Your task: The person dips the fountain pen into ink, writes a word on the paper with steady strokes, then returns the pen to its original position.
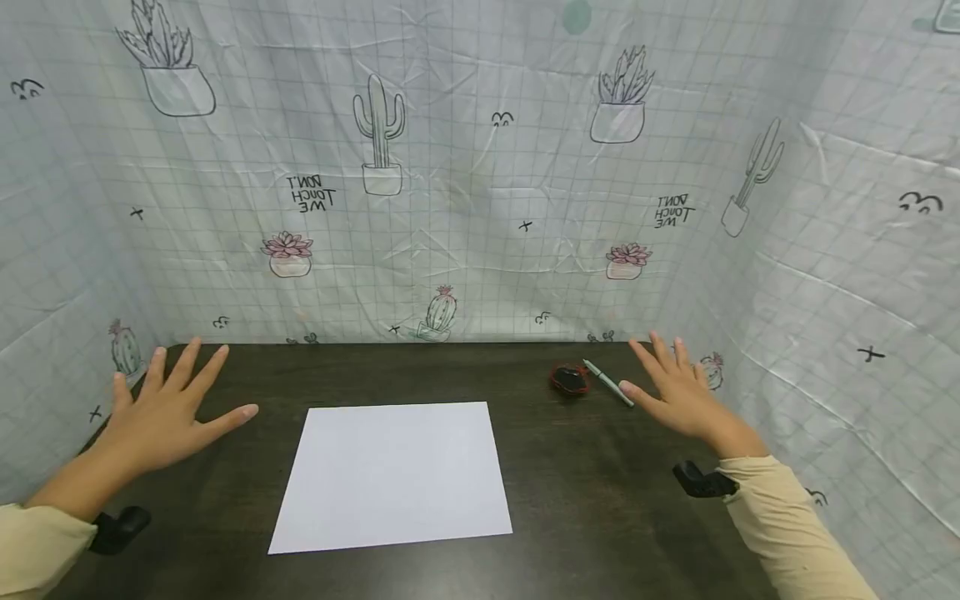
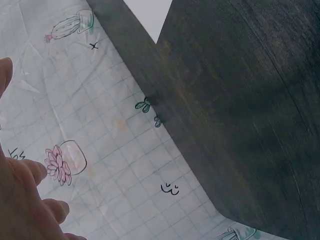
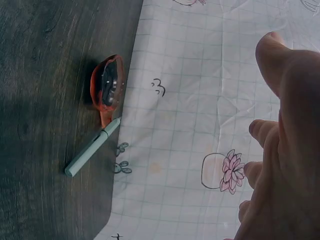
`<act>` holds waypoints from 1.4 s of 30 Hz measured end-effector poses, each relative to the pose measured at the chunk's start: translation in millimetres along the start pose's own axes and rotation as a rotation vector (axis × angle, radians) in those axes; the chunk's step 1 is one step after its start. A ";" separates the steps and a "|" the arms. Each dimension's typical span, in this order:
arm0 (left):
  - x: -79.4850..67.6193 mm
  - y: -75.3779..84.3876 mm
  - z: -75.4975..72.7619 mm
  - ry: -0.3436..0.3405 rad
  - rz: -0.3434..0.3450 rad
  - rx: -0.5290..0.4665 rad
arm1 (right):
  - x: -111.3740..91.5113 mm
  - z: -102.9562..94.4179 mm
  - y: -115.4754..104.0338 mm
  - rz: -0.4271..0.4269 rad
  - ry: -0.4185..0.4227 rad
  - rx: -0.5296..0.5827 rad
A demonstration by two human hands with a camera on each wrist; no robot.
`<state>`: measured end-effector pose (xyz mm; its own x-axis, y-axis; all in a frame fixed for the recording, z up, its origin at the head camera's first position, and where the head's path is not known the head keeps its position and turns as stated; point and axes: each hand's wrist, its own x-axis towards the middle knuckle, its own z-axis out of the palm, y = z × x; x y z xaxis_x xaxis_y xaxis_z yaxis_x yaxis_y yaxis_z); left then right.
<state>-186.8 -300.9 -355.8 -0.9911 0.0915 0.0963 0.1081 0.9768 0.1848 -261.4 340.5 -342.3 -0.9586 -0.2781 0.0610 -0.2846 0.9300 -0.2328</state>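
A blank white sheet of paper [image 1: 393, 475] lies on the dark tabletop. To its left my left hand [image 1: 159, 421] is held over the table with fingers spread, holding nothing. On the other side my right hand [image 1: 684, 398] is likewise spread and holds nothing. Nearest to that hand are a pale green pen [image 1: 609, 383] and a small rounded object [image 1: 570, 380] with a red-orange rim and a glossy black middle. In the right wrist view a short orange tab on the rounded object [image 3: 107, 85] meets one end of the pen [image 3: 92, 148].
A dark wooden table [image 1: 570, 508] carries everything. White cloth [image 1: 465, 183] printed with a grid and potted cacti hangs along its back edge, with cloth sides at left and right. Each wrist wears a black camera mount, such as the right mount [image 1: 703, 481].
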 end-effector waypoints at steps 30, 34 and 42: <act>-11.4 50.5 87.8 -0.035 0.149 -0.071 | 62.7 66.4 42.8 0.042 0.148 0.253; -13.7 52.3 98.7 -0.025 0.163 -0.065 | 67.1 77.2 48.8 0.085 0.154 0.275; -20.5 56.3 109.7 -0.083 0.167 -0.092 | 71.9 98.2 55.1 0.107 0.176 0.296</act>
<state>-168.9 -226.6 -454.7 -0.9615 0.2698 0.0525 0.2740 0.9254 0.2619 -345.1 348.1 -446.1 -0.9768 -0.1138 0.1814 -0.1930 0.8346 -0.5159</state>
